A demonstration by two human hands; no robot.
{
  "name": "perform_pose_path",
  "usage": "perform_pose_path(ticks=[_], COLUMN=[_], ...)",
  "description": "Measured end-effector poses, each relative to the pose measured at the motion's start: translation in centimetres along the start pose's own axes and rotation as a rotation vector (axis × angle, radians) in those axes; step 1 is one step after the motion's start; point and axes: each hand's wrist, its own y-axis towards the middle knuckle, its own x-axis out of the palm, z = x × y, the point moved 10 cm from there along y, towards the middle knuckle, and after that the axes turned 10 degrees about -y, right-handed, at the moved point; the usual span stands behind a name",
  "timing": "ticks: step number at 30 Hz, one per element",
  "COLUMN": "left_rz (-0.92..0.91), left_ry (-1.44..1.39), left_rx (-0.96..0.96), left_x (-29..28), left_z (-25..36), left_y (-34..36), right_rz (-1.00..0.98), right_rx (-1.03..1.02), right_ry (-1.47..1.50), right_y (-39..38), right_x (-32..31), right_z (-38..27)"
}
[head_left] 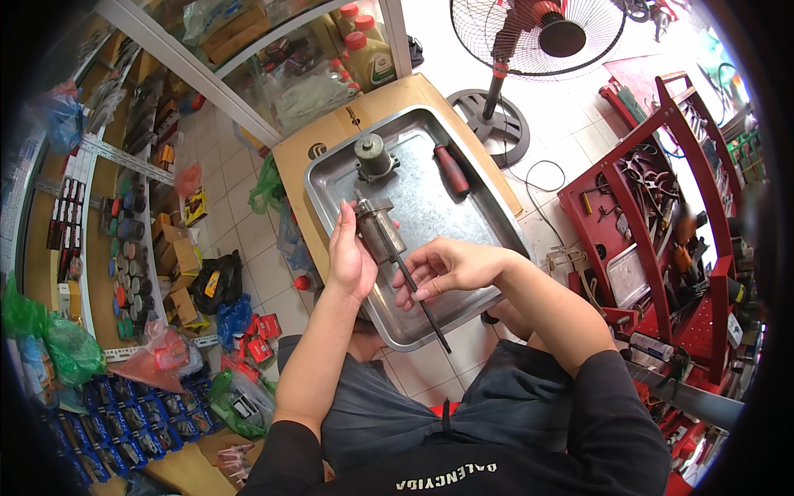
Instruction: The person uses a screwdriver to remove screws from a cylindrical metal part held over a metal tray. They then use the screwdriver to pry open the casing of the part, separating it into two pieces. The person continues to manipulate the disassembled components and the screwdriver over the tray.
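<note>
My left hand (348, 263) is wrapped round a small silvery cylindrical motor (381, 233), held tilted over a metal tray (397, 335). A thin, straight black rod-like piece (430, 317) runs from the motor's side down past the tray's near rim. I cannot tell whether it is a cable or a tool. Curled fingers of my right hand (442, 269) pinch this piece just below the motor. Farther back in the tray, a second, similar motor (375, 157) stands upright. To its right lies a screwdriver (451, 170) with a red and black handle.
Under the tray is a cardboard sheet (291, 178). A floor fan (496, 99) stands behind it. Red tool racks (662, 215) full of tools rise on the right. Shelves of boxed parts (124, 248) line the left, with plastic bags (236, 401) below. Oil bottles (368, 58) sit in a glass cabinet.
</note>
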Motion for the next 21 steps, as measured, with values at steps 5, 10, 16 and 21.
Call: perform_pose_path(ticks=[5,10,16,21], left_rz=[-0.004,-0.01,-0.019,-0.033], left_ry=[0.002,-0.014,-0.016,-0.014], left_rx=[-0.011,-0.019,-0.021,-0.046], left_x=[0.1,0.0,0.5,0.6], left_z=[0.0,-0.1,0.0,-0.3], left_y=[0.0,0.0,0.0,-0.1], right_rz=[-0.081,-0.028,-0.074,-0.049], right_rx=[0.098,0.025,0.142,0.031], right_ry=[-0.18,-0.08,-0.11,-0.121], right_y=[0.3,0.1,0.0,0.3], right_x=[-0.3,0.1,0.0,0.2], right_z=[1.2,-0.1,0.8,0.2])
